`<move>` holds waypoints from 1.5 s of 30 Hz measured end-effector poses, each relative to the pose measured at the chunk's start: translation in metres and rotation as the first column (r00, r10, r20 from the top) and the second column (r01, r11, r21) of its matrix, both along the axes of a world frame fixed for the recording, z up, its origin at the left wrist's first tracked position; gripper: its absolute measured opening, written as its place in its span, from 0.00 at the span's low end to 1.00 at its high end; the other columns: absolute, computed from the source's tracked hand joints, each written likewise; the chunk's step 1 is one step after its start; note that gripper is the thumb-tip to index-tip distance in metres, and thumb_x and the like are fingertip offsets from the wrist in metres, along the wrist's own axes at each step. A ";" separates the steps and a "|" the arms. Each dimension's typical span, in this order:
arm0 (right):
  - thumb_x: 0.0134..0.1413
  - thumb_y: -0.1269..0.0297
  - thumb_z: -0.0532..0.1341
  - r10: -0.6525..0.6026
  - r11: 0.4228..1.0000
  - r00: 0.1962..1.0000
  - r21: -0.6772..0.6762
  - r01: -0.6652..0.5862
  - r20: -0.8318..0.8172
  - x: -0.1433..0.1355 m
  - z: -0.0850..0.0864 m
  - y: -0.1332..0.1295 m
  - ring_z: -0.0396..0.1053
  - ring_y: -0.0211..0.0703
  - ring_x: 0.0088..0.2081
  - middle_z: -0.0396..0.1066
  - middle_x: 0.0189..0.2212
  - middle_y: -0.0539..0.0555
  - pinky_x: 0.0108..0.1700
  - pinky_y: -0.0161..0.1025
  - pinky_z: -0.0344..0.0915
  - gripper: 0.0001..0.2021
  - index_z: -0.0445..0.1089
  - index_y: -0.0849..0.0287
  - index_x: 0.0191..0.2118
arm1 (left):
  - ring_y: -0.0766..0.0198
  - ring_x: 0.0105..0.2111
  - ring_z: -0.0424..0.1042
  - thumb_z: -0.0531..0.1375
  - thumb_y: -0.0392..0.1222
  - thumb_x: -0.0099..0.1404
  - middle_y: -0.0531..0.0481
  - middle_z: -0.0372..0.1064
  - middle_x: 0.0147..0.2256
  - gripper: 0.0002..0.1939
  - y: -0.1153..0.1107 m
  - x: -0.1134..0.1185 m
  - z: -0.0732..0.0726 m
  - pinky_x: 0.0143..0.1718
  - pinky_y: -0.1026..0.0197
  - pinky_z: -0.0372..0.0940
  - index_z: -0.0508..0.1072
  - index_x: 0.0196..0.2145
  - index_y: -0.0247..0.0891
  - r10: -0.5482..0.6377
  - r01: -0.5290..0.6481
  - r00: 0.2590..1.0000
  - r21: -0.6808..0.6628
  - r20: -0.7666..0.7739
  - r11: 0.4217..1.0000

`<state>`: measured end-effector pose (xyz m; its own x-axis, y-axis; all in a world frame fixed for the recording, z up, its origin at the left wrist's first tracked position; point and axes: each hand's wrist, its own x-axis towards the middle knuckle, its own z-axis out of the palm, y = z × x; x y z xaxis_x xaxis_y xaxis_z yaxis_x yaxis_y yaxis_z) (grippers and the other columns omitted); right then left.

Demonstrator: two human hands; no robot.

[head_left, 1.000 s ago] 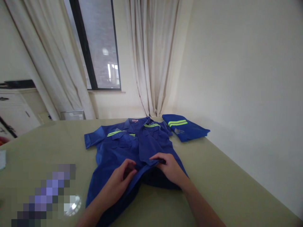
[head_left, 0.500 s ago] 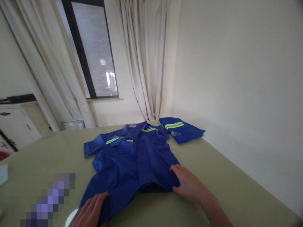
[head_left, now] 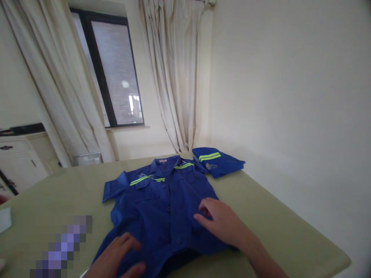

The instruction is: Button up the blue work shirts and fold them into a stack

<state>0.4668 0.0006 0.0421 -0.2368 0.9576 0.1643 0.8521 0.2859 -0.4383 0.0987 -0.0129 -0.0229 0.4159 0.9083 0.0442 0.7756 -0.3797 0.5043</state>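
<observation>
A short-sleeved blue work shirt [head_left: 156, 204] with yellow-green reflective strips lies front up on the table, collar away from me. Its buttoned front runs toward me, and the near hem bows up a little in the middle. Over the lower left of the shirt is my left hand [head_left: 118, 255], thumb and fingers apart with nothing between them. My right hand [head_left: 222, 222] is over the shirt's right side, fingers curved and thumb spread, holding nothing. Whether either hand touches the cloth is hard to tell.
A folded blue garment [head_left: 218, 162] with similar strips lies at the table's [head_left: 278, 227] far right, by the wall. Something pixelated [head_left: 62, 247] is at the left, and a pale item [head_left: 5, 219] sits at the left edge. Curtains [head_left: 176, 77] hang behind.
Both hands have let go of the shirt's near hem. My right hand has moved inward over the shirt front, and the left has opened. The hem now spreads nearer to me.
</observation>
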 end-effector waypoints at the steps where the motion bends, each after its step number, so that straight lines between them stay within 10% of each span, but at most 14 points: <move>1: 0.63 0.47 0.58 -0.013 1.000 1.000 0.025 0.013 -0.017 -0.023 -0.001 0.012 0.73 0.48 0.39 0.76 0.36 0.55 0.40 0.40 0.61 0.16 0.73 0.54 0.38 | 0.54 0.46 0.75 0.54 0.49 0.69 0.48 0.78 0.45 0.12 0.013 0.022 0.008 0.51 0.55 0.68 0.77 0.42 0.47 0.015 -0.016 0.999 0.018 0.030 1.000; 6: 0.53 0.50 0.64 -0.079 0.995 0.995 -0.052 0.082 0.058 -0.106 -0.041 0.065 0.75 0.64 0.45 0.75 0.45 0.67 0.41 0.48 0.66 0.23 0.70 0.62 0.49 | 0.58 0.45 0.74 0.47 0.32 0.70 0.44 0.74 0.43 0.16 0.081 0.104 -0.001 0.50 0.57 0.65 0.75 0.42 0.40 0.141 -0.136 0.989 0.116 -0.038 0.984; 14: 0.48 0.72 0.60 -0.179 0.983 0.919 -0.105 0.151 -0.350 -0.080 -0.085 0.089 0.77 0.50 0.40 0.79 0.36 0.57 0.42 0.41 0.67 0.14 0.76 0.58 0.42 | 0.57 0.48 0.71 0.56 0.44 0.70 0.50 0.72 0.45 0.10 0.091 0.107 -0.031 0.48 0.57 0.63 0.75 0.45 0.48 0.157 -0.163 0.987 0.215 0.043 0.963; 19: 0.43 0.70 0.63 -0.363 0.887 0.542 -0.459 -0.049 -0.758 -0.067 -0.085 0.104 0.70 0.40 0.28 0.71 0.25 0.47 0.28 0.34 0.64 0.14 0.74 0.59 0.40 | 0.56 0.43 0.71 0.56 0.41 0.69 0.49 0.72 0.41 0.06 0.092 0.106 -0.032 0.45 0.55 0.63 0.73 0.39 0.44 0.090 -0.110 0.984 0.127 0.157 0.986; 23: 0.37 0.64 0.70 -0.410 0.855 0.376 -0.494 -0.160 -0.831 -0.065 -0.081 0.101 0.70 0.38 0.29 0.71 0.25 0.45 0.32 0.34 0.68 0.17 0.74 0.60 0.38 | 0.56 0.40 0.71 0.54 0.40 0.70 0.49 0.71 0.38 0.06 0.094 0.107 -0.035 0.44 0.56 0.64 0.71 0.38 0.44 0.060 -0.095 0.962 0.121 0.264 0.988; 45: 0.39 0.64 0.69 -0.348 0.920 0.292 -0.385 -0.077 -0.891 -0.080 -0.061 0.082 0.71 0.42 0.36 0.72 0.35 0.50 0.34 0.35 0.67 0.20 0.74 0.57 0.44 | 0.62 0.35 0.71 0.56 0.37 0.70 0.51 0.69 0.36 0.06 0.085 0.114 -0.023 0.38 0.62 0.67 0.72 0.36 0.43 -0.007 -0.061 0.940 0.189 0.340 0.980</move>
